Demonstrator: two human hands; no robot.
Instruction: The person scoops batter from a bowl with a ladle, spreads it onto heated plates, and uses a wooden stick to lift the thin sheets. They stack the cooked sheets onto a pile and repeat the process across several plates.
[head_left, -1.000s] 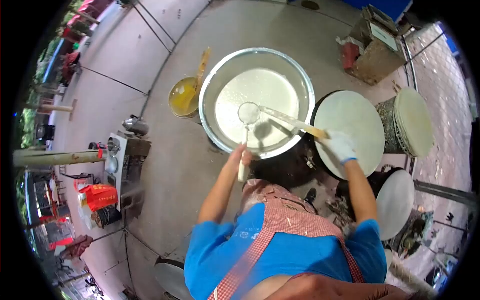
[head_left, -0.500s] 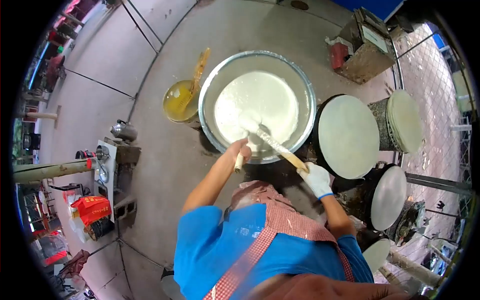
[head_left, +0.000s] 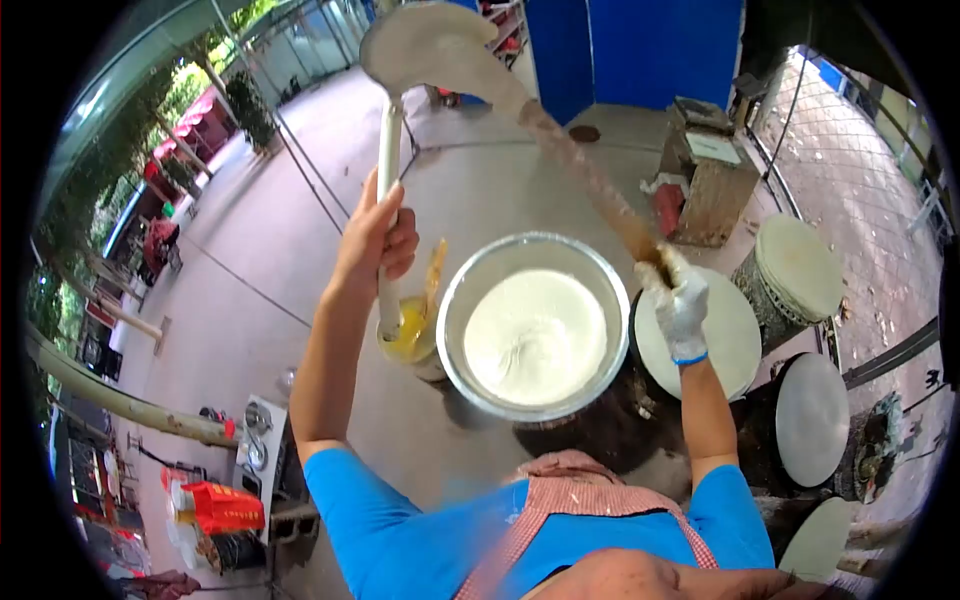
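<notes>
My bare left hand (head_left: 375, 240) grips the white handle (head_left: 388, 150) of a ladle, lifted high above the ground. The ladle's round bowl (head_left: 430, 45) is at the top of the view, coated in white batter. My right hand (head_left: 678, 300), in a white glove, holds a long wooden stick (head_left: 590, 180) whose far end reaches the ladle bowl. Below and between my hands stands a big metal basin (head_left: 450, 330) filled with white batter (head_left: 535, 335).
A small yellow bowl (head_left: 408, 340) with a brush sits left of the basin. Round flat griddles (head_left: 812, 420) stand to the right, one (head_left: 725, 335) just behind my gloved hand. A wooden box (head_left: 705, 175) stands farther back, and a red bag (head_left: 220, 505) lies at the lower left.
Both hands rose from the basin, lifting the ladle out of the batter and high overhead. The view tilted upward.
</notes>
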